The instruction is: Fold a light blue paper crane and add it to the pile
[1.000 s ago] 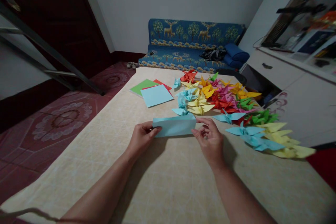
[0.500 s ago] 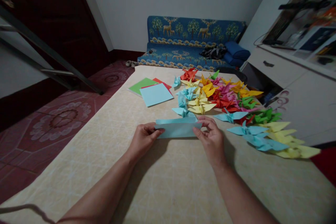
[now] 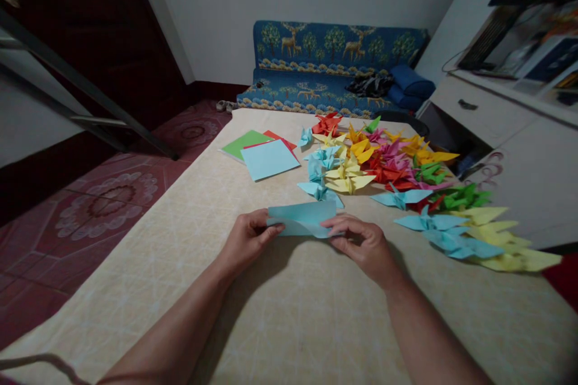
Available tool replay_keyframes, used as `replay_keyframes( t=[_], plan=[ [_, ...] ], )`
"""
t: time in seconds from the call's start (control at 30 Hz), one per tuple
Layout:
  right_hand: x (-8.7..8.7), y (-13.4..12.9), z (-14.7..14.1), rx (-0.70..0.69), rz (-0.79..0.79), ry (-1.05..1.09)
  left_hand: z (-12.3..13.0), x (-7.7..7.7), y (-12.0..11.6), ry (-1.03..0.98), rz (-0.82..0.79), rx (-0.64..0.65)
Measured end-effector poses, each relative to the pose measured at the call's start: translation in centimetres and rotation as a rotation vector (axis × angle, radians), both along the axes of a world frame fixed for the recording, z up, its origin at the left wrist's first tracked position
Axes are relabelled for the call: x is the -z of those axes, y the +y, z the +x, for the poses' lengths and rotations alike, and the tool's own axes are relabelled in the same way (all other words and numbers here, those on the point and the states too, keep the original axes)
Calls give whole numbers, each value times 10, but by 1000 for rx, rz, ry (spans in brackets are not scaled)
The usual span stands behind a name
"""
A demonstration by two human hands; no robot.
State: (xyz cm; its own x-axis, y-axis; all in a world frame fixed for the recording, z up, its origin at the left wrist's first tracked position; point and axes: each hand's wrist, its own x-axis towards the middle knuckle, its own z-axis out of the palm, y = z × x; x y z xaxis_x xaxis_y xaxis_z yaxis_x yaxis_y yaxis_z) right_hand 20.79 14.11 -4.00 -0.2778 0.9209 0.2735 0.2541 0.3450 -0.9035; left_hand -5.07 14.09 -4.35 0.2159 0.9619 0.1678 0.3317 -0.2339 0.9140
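Observation:
A light blue sheet of origami paper (image 3: 300, 216), bent along its length, is held between my two hands above the tablecloth. My left hand (image 3: 253, 233) pinches its left end between thumb and fingers. At the right end, my right hand (image 3: 361, 243) grips the near part of the paper with thumb and fingertips; the paper curves there. Just beyond the sheet lies a light blue paper crane (image 3: 320, 192). Further off to the left is a flat light blue square sheet (image 3: 270, 160), lying over red and green sheets (image 3: 246, 145).
Rows of folded paper cranes (image 3: 388, 159) in several colours cover the table's far right. More blue and yellow cranes (image 3: 456, 240) lie right of my right hand. Behind the table (image 3: 149, 289) stands a blue patterned sofa (image 3: 307, 81); a white cabinet (image 3: 533, 156) is at the right.
My right hand has shifted its grip inward on the paper, and its near right part now bends. The back panel stands higher. My left hand keeps its pinch.

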Motion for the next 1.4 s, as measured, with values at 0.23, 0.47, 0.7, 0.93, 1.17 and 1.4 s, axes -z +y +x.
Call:
replay_keyframes(
  t=[0.23,0.47,0.7,0.93,1.17,1.4],
  plan=[
    [9,-1,1,125,-171,-43,-2,-6,-6,53,-4,70],
    [17,0,-4,167,-164,-160,0,1,-5,101,-98,-12],
    [16,-4,-6,355,-80,-354,1,4,-5,213,-5,-135],
    [19,-4,-13,498,-4,-514,3,6,1,358,6,-234],
    [16,-3,-18,580,76,-692,4,5,5,431,40,-269],
    [9,-6,-18,558,-38,-666,3,7,6,451,53,-309]
  ],
)
